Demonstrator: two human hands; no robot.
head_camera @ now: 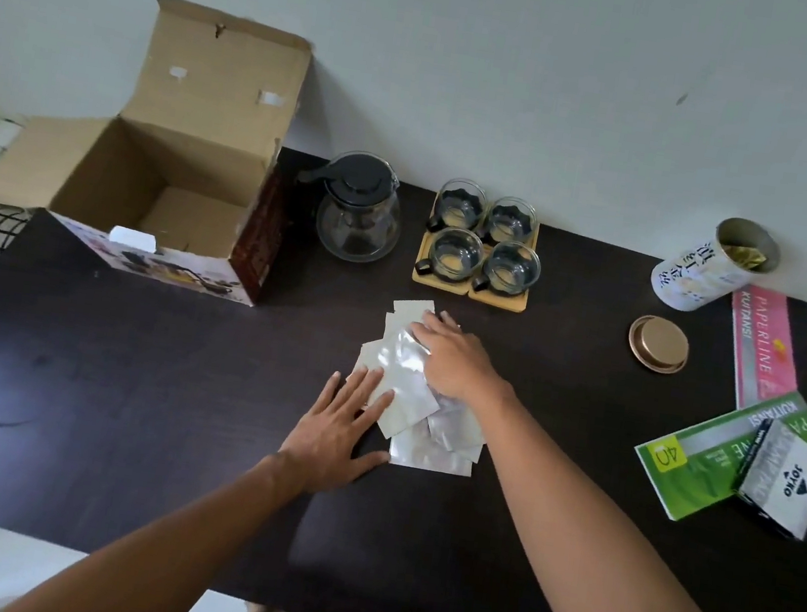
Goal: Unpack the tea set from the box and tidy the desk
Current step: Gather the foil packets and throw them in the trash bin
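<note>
Both hands, left (pixel 340 426) flat and open, right (pixel 453 359) loosely curled, partly hide blurred silvery packets (pixel 427 452)

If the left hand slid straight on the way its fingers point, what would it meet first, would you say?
The left hand already rests on the silvery packets; beyond that pile, the line probably leads to the wooden tray holding four glass cups.

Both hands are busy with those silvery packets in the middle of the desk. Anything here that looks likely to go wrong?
A few things, possibly. The silver packets lie in a loose, overlapping pile under the left hand and right hand, so some could slide away across the desk. The green booklet sits near the desk's right edge and might get knocked off. The open tin leans tilted, with its lid off, so its contents could spill.
</note>
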